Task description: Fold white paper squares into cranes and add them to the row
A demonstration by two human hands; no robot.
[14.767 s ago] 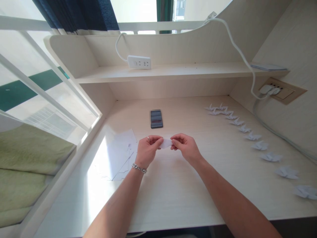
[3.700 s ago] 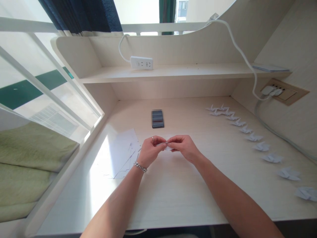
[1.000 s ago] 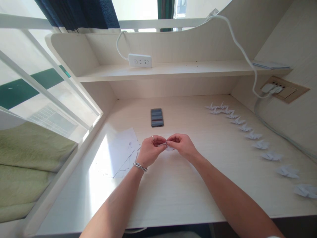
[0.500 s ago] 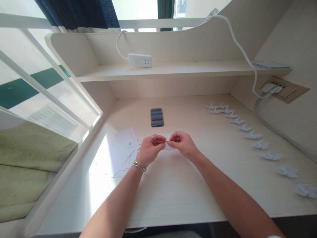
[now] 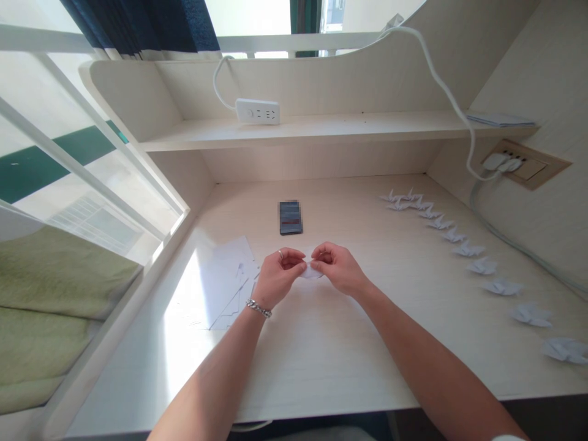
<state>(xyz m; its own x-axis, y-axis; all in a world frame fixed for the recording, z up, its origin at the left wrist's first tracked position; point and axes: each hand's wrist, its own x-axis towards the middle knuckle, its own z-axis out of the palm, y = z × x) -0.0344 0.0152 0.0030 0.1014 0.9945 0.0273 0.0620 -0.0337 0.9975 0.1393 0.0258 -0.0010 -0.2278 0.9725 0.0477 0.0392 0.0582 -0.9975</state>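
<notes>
Between my two hands is a small piece of folded white paper (image 5: 312, 270), partly hidden by my fingers. My left hand (image 5: 280, 274), with a ring and a chain bracelet, pinches its left side. On the other side, my right hand (image 5: 337, 267) grips the paper between thumb and fingers. Both hands are low over the desk, a small gap between their fingertips. White paper sheets (image 5: 227, 269) lie just left of my left hand, some cut or torn along their edges. A phone (image 5: 290, 217) rests flat beyond my hands.
Several folded paper cranes (image 5: 468, 249) form a curved row along the desk's right side. A power strip (image 5: 258, 112) sits on the shelf (image 5: 321, 129) above. A white cable (image 5: 443, 86) runs down to the wall socket (image 5: 528, 165). White rails (image 5: 82, 159) border the left.
My fingertips have moved slightly apart, widening the gap over the folded paper. The whole view has shifted a little; the other things keep their places.
</notes>
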